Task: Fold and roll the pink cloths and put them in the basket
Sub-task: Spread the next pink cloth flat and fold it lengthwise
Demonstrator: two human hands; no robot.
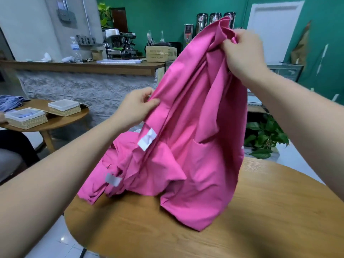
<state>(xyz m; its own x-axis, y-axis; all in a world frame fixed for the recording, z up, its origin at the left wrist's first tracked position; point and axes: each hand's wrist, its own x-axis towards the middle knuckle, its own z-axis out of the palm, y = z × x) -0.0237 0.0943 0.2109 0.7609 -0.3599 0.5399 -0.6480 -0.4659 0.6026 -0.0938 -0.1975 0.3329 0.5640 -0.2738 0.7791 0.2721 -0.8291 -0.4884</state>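
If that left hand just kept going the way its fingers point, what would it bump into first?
Most likely the bright pink fabric cloth itself: the left hand pinches its edge, fingers aimed rightward into the hanging drape. What lies behind the cloth is hidden.

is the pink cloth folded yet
Not folded: the cloth hangs bunched and creased between the left hand and right hand, lower end on the table.

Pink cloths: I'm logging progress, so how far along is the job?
Done: nothing folded or rolled shows. In hand: left hand and right hand hold one pink cloth up over the table. Left: folding, rolling, basketing it, plus the crumpled pink heap behind.
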